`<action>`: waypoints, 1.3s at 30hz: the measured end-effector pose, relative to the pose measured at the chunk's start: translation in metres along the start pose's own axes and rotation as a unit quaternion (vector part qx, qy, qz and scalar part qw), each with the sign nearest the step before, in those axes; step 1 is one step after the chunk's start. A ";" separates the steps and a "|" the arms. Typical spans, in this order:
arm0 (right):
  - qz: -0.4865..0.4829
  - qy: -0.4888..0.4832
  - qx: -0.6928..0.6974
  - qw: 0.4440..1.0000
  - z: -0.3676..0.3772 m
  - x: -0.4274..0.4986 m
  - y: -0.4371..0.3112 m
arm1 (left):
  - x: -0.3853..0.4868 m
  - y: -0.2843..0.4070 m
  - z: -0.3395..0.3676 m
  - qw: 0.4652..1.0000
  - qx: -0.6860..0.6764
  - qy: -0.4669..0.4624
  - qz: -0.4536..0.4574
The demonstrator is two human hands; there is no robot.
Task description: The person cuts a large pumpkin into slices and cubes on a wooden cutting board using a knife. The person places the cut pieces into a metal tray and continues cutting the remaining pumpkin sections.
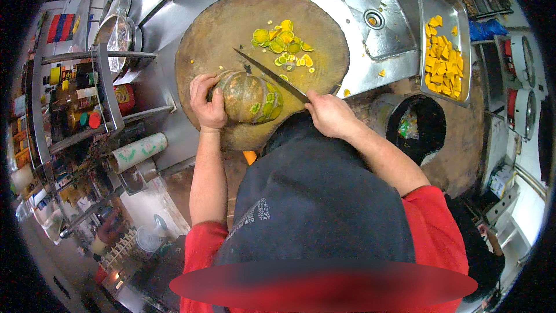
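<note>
A partly peeled pumpkin (245, 95) lies on a large round chopping board (208, 39). My left hand (208, 103) presses on its left end, fingers over the top and thumb on the near side. Green and yellow patches show where rind has come off its right side. My right hand (328, 112) grips the handle of a long kitchen knife (269, 72), whose blade points up and left, just beyond the pumpkin. Cut rind pieces (278, 38) and small round slices lie scattered on the far part of the board.
Right of the board is a steel sink (382, 26), then a metal tray (465, 52) of orange pumpkin chunks (443, 63). A lined bin (417, 126) stands below the sink. Racks with bottles and pans and a paper roll (139, 152) are at the left.
</note>
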State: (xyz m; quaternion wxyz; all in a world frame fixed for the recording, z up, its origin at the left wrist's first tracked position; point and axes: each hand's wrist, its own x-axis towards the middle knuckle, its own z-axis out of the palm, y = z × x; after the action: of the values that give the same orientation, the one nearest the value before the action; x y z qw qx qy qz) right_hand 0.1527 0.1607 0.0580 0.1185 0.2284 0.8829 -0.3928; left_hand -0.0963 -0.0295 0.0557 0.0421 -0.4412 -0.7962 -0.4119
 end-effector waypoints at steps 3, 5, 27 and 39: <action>-0.006 0.010 -0.023 1.000 -0.008 0.001 -0.012 | 0.001 -0.002 0.003 1.000 -0.013 0.007 0.025; -0.018 0.033 -0.018 0.999 -0.012 -0.001 -0.022 | -0.001 -0.001 0.005 1.000 -0.009 0.024 0.008; 0.017 -0.003 -0.053 0.998 0.004 0.001 -0.034 | -0.004 -0.006 0.010 0.998 -0.029 0.058 -0.010; -0.009 0.029 -0.015 0.999 -0.005 -0.009 -0.040 | -0.007 -0.011 0.012 0.997 -0.042 0.060 -0.020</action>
State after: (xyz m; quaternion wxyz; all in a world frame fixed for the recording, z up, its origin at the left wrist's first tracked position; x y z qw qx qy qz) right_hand 0.1410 0.1380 0.0900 0.0925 0.2303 0.8937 -0.3737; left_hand -0.0968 -0.0289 0.0384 0.0629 -0.4013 -0.7829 -0.4713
